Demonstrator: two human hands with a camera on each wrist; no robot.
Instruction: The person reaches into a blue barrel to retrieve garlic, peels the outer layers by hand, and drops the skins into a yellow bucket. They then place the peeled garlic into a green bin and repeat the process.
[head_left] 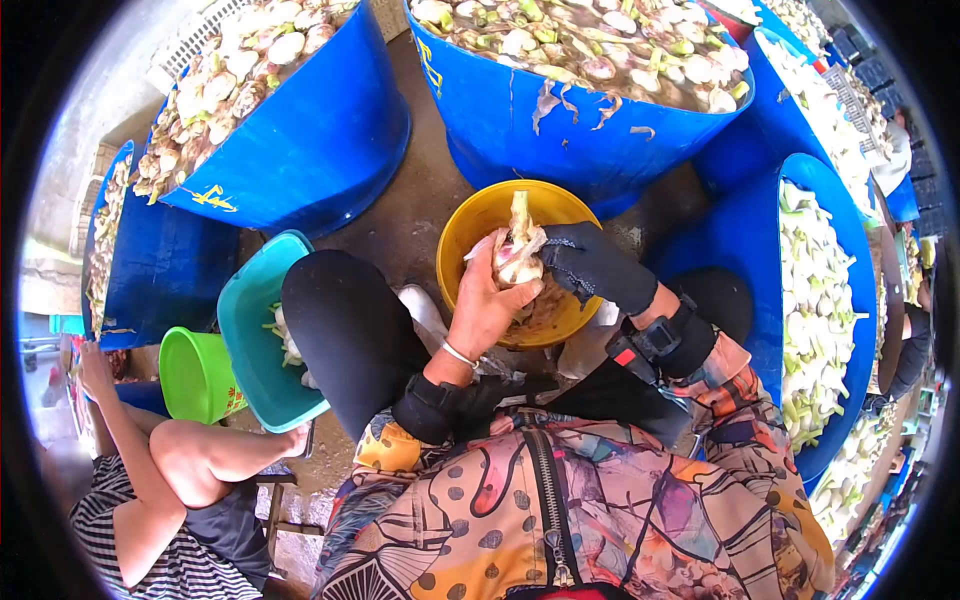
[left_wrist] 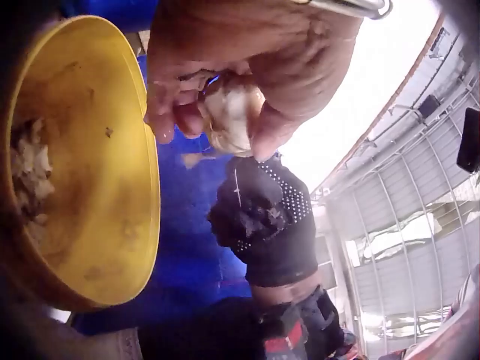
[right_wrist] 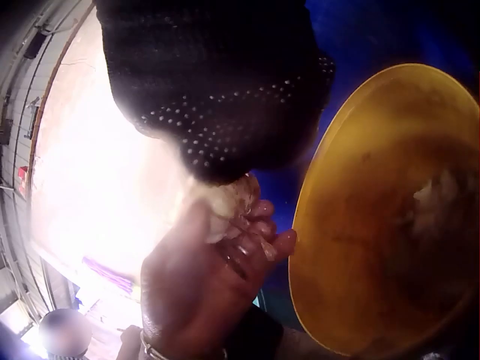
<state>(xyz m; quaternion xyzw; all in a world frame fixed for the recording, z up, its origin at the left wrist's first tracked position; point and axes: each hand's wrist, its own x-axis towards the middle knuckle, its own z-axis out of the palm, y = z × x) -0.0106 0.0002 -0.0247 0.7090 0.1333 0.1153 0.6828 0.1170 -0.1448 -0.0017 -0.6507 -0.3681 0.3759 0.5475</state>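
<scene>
A garlic bulb (head_left: 517, 262) with a short cut stem pointing up and loose papery skin sits between the two hands, above a yellow bucket (head_left: 455, 222). The bare left hand (head_left: 486, 312) grips it from the left, thumb across its lower front. In the left wrist view its pale side (left_wrist: 234, 116) shows between thumb and fingers. On the other side, the right hand (head_left: 598, 265) in a black dotted glove has its curled fingers on the bulb's skin. The glove hides those fingertips in the right wrist view. Peeled scraps (left_wrist: 31, 169) lie inside the bucket.
Big blue tubs (head_left: 590, 125) heaped with garlic stand in front; another (head_left: 868, 350) with trimmed bulbs is at right. A teal basin (head_left: 240, 330) with some bulbs and a green bucket (head_left: 190, 375) are at left, beside a seated person (head_left: 170, 500) in stripes.
</scene>
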